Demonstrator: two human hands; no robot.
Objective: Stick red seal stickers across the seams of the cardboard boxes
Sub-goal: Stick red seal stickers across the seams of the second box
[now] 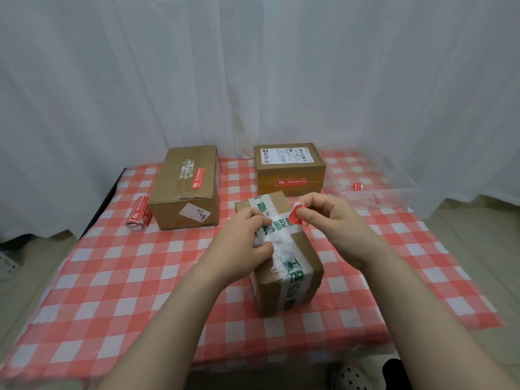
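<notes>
Red seal sticker (297, 216) is pinched between thumb and forefinger of the right hand (330, 220), curled, only its free end showing. It sits at the right edge of the small box (302, 249), on or just above the top face; contact not clear. From that hand the target lies left and slightly down: the white-and-green tape (277, 238) running lengthwise along the box top, seam presumably under it. The box's long axis runs near-to-far, so by my read the sticker must go down side-to-side, crossing the tape at right angles. The right hand is nearer the sticker end and would do the laying.

The right wrist comes in from the near right, with the palm turned inward and the remaining fingers loosely bent. Left hand (244, 235) is on the box top from the left side, fingers bent down onto the tape, thumb along the top. It steadies the box; can't tell if it also pinches anything, too blurred.

Outward: the box sits on the checked surface (112, 277), centre-near. Behind it are two bigger boxes, back-left box (174, 198) and back-right box (292, 190), each already carrying a red seal. Sticker stack (139, 216) is far left, clear tray (394, 192) far right.
</notes>
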